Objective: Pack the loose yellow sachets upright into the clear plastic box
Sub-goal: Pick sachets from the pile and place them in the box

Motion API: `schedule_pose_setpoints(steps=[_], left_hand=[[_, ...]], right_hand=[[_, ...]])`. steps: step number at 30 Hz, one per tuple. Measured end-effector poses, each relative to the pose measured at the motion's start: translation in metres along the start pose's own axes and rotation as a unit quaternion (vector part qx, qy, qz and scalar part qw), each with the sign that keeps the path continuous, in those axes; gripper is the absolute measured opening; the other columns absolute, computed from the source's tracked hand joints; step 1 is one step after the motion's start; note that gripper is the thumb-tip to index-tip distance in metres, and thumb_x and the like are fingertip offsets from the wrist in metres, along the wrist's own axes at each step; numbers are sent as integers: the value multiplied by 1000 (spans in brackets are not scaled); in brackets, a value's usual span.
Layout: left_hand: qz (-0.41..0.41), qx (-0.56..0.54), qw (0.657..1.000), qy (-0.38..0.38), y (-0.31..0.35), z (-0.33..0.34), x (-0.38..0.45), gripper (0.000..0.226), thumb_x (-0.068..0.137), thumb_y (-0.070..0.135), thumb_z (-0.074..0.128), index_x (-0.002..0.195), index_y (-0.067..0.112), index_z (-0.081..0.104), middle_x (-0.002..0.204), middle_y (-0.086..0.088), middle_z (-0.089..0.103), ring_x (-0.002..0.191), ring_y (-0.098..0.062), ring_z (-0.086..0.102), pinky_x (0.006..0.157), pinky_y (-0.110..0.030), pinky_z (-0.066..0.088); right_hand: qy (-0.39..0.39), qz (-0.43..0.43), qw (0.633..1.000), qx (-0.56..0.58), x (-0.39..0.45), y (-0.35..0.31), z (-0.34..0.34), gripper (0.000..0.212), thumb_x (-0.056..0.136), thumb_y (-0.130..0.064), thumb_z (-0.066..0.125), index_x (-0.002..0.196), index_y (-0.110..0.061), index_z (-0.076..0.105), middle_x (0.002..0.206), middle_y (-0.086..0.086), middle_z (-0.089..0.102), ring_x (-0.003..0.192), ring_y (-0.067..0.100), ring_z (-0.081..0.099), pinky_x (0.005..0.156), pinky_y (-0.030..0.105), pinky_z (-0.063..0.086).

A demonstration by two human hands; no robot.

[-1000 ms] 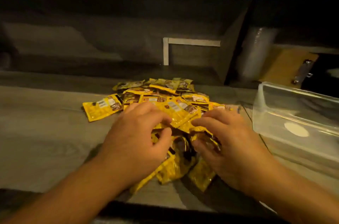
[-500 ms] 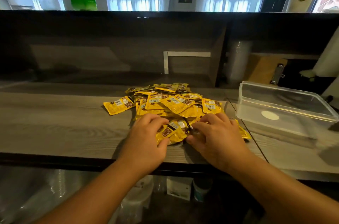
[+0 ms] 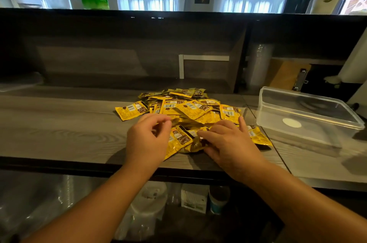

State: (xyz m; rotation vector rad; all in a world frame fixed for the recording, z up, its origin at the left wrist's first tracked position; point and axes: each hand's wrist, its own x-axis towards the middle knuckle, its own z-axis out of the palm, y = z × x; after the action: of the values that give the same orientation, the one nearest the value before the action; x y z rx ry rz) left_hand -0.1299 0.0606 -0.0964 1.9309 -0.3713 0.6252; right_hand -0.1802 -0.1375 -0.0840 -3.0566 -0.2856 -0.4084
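From my remote screen, the left hand (image 3: 148,139) had its fingers curled, thumb and forefinger tips close together above the near edge of the sachet pile (image 3: 184,111); whether they pinched a packet I could not tell. A sachet (image 3: 177,141) lay tilted just beside that palm, touching it. The right hand (image 3: 228,143) lay palm down with its fingers spread and only loosely bent, resting flat on the near sachets and gripping none that I could see. The pile sat as a loose heap on the grey wooden counter (image 3: 59,129), with one packet (image 3: 132,110) lying apart at its left edge. The clear plastic box (image 3: 305,115) stood on the counter to the right of the pile, near it but not touching, with no sachets in it.
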Motion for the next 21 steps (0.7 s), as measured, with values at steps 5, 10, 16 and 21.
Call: schedule_pose_setpoints(steps=[5,10,16,21], left_hand=[[-98,-101,986,95,15,-5,7,18,98,22,57,91,37,65,90,13,67,85,0,64,63,-12,49],[-207,-177,948,164,26,-6,17,15,103,30,48,100,31,62,96,4,69,82,-11,68,61,-29,56],[-284,-247,910,172,44,2,17,17,104,33,43,90,37,53,103,-1,69,90,-21,70,74,-50,61],[-357,-356,859,91,62,11,16,16,95,31,64,110,29,60,103,-2,71,88,-21,72,71,-43,60]], right_hand=[[41,-27,996,-75,4,-5,5,33,91,-39,60,124,-38,61,114,-9,63,119,21,50,111,65,17],[136,11,989,-60,-3,0,12,15,82,-39,67,95,-33,70,94,-8,67,94,20,61,89,42,44],[248,63,967,-2,-3,17,-1,8,90,-20,59,96,-18,64,95,2,61,82,19,54,62,32,47],[311,168,919,174,-8,32,-19,12,102,-23,38,97,-23,49,83,-2,54,74,17,49,53,30,36]])
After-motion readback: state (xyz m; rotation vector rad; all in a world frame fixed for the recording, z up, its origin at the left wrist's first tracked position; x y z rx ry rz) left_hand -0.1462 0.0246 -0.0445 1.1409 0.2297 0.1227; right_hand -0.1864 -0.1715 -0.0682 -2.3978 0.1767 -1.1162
